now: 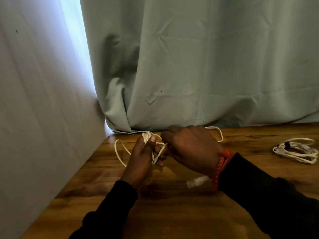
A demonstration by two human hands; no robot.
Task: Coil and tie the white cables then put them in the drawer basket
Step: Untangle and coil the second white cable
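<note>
1. No readable writing or labels.
2. Left hand (143, 152) grip: thumb and curled fingers close on a bunch of cable (119, 153) loops, bunch standing roughly upright in the hand.
3. Right hand (188, 149) grip: fingers curled at a strand beside the bunch; pinch itself hidden.
4. Slack trails left and right over the tabletop (172, 213).
5. Tied coil (296, 150) lies far right, long axis left-right.

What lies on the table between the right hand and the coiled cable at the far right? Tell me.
In the head view, only bare wooden table separates the right hand from the coiled cable.
</note>
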